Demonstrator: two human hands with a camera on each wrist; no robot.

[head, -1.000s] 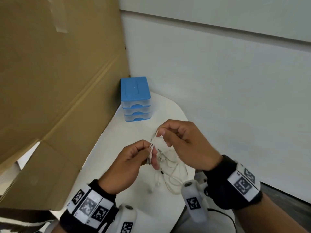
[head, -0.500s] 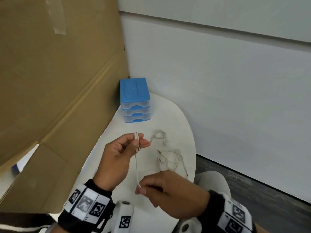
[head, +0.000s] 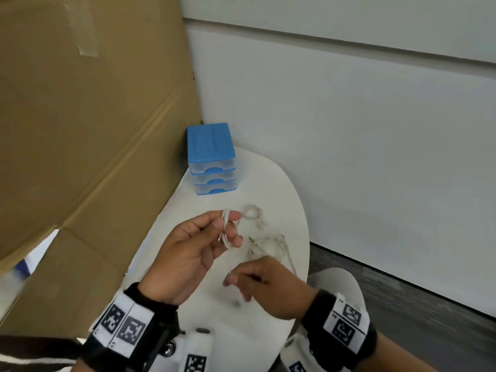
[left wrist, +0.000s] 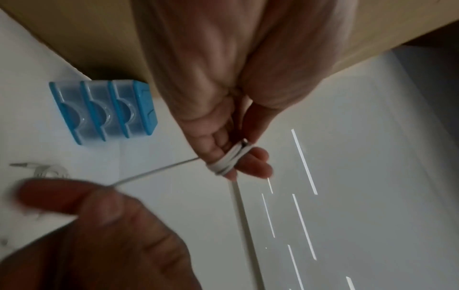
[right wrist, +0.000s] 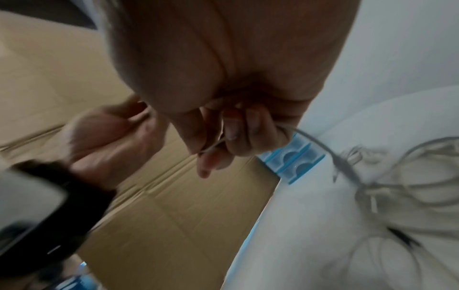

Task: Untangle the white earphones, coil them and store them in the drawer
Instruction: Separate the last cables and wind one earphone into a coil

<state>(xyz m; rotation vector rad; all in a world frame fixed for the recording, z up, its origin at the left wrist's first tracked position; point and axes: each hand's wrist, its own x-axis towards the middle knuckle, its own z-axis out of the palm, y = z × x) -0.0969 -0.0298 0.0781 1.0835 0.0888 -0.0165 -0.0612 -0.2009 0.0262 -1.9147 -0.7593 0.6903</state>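
Note:
The white earphone cable (head: 227, 230) is wound in a few turns round the fingers of my left hand (head: 230, 229), seen close in the left wrist view as a coil (left wrist: 227, 160). From there one strand (left wrist: 154, 172) runs taut to my right hand (head: 236, 280), which pinches it between thumb and fingers (right wrist: 211, 149). The rest of the earphones lie in a loose tangle (head: 268, 244) on the white table (head: 268, 183). The blue three-drawer unit (head: 212, 159) stands at the back, all drawers shut.
A small separate coil of white cable (head: 252, 212) lies on the table between the tangle and the drawers. A large cardboard sheet (head: 94, 116) leans along the left. A white wall (head: 349, 130) is behind, and the table's rounded right edge (head: 304, 237) is close.
One second ago both hands met over the tangle. My right hand then pulled a strand down toward me and now loops it back; more turns sit on the left fingers.

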